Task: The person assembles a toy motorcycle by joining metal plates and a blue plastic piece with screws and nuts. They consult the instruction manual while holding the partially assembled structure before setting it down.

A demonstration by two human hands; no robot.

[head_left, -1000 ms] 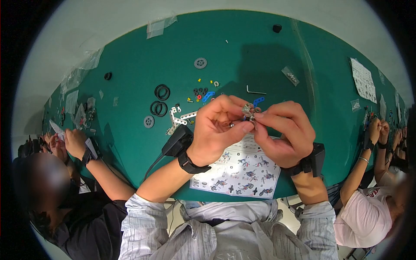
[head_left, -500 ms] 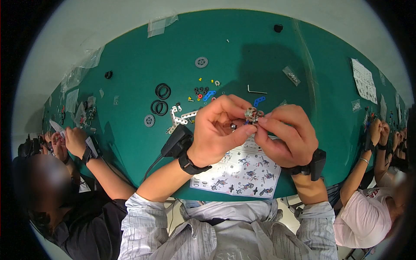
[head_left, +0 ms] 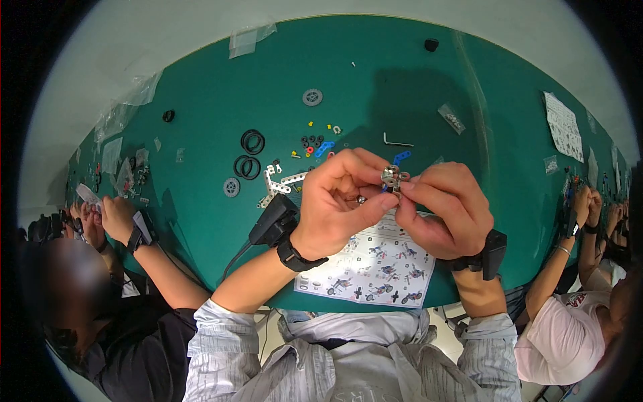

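Left forearm [head_left: 253, 284] comes in from around 8 o'clock, with the left hand [head_left: 335, 201] aimed at 2, fingers [head_left: 362, 167] curled over and pinching against the thumb. Right forearm [head_left: 478, 295] comes in from 5ish, right hand [head_left: 449, 211] pointing toward 11, also pinching, and both sets of fingertips are basically nose to nose.

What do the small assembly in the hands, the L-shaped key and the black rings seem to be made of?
Small assembly: probably shiny metal, given its bright glints. L-shaped key: likely smooth, silvery metal, from its pale sheen. Black rings: perhaps matt rubber, being dark with little shine, though plastic is possible.
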